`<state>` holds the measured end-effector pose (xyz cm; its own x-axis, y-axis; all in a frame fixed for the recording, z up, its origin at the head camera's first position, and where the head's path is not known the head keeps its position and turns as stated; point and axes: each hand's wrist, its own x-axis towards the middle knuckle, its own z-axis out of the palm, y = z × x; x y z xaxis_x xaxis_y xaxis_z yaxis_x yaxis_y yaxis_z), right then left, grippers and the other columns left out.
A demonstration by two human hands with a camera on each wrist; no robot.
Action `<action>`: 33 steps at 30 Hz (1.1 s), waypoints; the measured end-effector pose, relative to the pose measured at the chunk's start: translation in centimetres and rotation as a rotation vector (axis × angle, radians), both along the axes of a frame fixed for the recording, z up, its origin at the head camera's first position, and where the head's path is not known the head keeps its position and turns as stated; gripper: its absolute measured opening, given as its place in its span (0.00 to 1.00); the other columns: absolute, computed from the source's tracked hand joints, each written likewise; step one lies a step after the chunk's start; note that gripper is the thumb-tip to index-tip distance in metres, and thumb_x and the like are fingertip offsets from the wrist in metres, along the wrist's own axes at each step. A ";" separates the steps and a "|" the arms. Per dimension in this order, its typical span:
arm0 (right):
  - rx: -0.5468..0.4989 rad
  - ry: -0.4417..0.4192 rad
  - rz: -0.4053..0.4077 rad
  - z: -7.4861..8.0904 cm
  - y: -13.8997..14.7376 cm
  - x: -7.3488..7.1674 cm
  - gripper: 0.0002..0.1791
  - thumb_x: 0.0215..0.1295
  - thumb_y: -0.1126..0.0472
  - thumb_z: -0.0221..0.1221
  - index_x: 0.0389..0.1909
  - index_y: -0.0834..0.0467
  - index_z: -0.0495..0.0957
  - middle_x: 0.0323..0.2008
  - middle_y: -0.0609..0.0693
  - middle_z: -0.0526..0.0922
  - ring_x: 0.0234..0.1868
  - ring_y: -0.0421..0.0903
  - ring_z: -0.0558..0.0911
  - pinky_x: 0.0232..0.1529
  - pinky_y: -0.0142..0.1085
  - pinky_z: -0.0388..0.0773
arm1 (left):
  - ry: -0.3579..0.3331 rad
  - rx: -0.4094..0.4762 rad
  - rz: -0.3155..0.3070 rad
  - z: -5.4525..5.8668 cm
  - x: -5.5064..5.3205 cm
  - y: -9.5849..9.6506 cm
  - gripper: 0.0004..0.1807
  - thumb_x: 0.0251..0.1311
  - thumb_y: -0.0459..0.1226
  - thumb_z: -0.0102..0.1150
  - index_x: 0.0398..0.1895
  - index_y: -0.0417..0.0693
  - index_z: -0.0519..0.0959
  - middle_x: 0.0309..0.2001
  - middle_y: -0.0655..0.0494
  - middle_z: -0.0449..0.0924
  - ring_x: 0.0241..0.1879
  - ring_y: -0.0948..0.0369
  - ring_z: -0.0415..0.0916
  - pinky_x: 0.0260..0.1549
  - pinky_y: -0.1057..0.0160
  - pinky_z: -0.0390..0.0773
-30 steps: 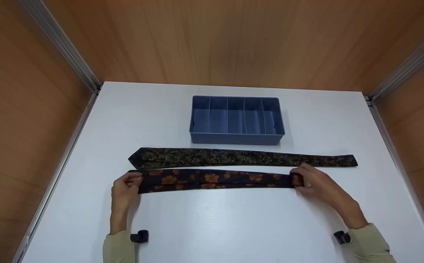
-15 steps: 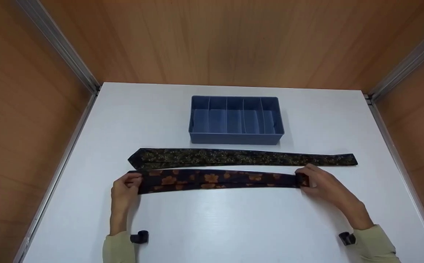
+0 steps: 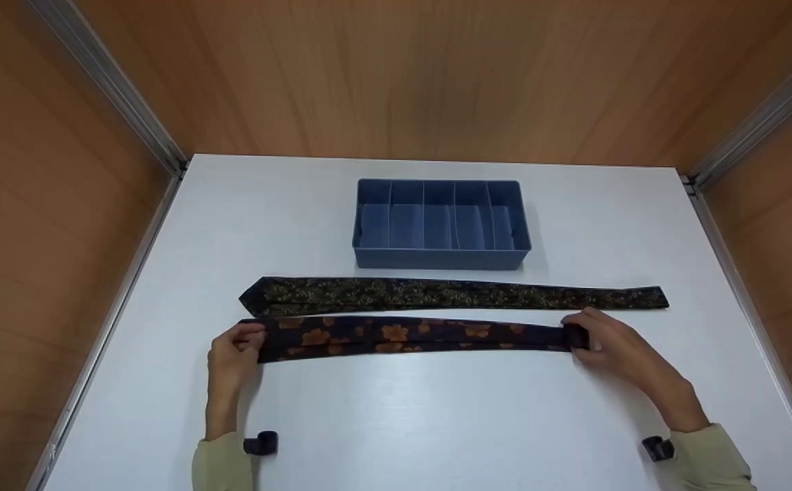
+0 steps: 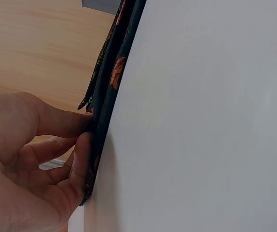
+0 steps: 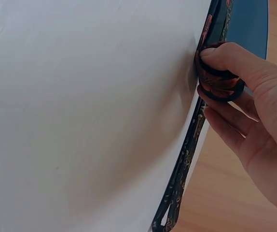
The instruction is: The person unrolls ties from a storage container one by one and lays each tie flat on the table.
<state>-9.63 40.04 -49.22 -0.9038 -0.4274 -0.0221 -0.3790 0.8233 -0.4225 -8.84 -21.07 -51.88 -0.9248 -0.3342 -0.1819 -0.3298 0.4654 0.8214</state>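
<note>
A dark necktie with orange flowers [image 3: 396, 333] lies stretched from left to right on the white table. At its wide left end my left hand [image 3: 233, 354] pinches the cloth; in the left wrist view, the thumb and a finger of my left hand [image 4: 37, 145] meet at the tie's edge. My right hand [image 3: 617, 348] holds the tie's other end, which is a small roll [image 5: 220, 83] between thumb and fingers in the right wrist view. Just behind lies a second necktie, dark with a fine green-gold pattern [image 3: 450, 294], flat and full length.
A blue box [image 3: 442, 260] with several narrow compartments stands behind the ties, nothing visible inside it. Wooden panels [image 3: 396, 82] enclose the white table [image 3: 396, 416] at the back and both sides.
My right hand has moved to the right with the rolled end, and more of the flowered necktie lies flat. My left hand has stayed at the wide end.
</note>
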 end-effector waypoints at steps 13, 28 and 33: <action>0.013 -0.033 -0.022 0.2 1.2 0.4 0.27 0.55 0.73 0.71 0.58 0.64 0.79 0.53 0.59 0.81 0.52 0.55 0.81 0.48 0.52 0.79 | 0.009 0.007 -0.001 -0.2 -0.1 0.0 0.08 0.70 0.29 0.59 0.47 0.35 0.85 0.38 0.48 0.85 0.35 0.65 0.74 0.34 0.74 0.71; 0.013 -0.001 -0.020 0.6 2.6 0.5 0.26 0.52 0.74 0.71 0.55 0.62 0.81 0.44 0.49 0.79 0.37 0.43 0.74 0.38 0.39 0.76 | 0.015 -0.017 -0.007 -0.2 0.0 -0.1 0.08 0.69 0.29 0.59 0.47 0.35 0.85 0.38 0.47 0.85 0.36 0.63 0.73 0.35 0.74 0.70; 0.021 -0.016 -0.033 0.7 3.1 0.6 0.27 0.53 0.74 0.72 0.56 0.62 0.80 0.46 0.52 0.80 0.41 0.45 0.77 0.41 0.42 0.77 | 0.014 -0.021 -0.006 -0.3 -0.1 -0.1 0.09 0.69 0.29 0.60 0.46 0.35 0.85 0.37 0.48 0.85 0.35 0.63 0.74 0.35 0.74 0.70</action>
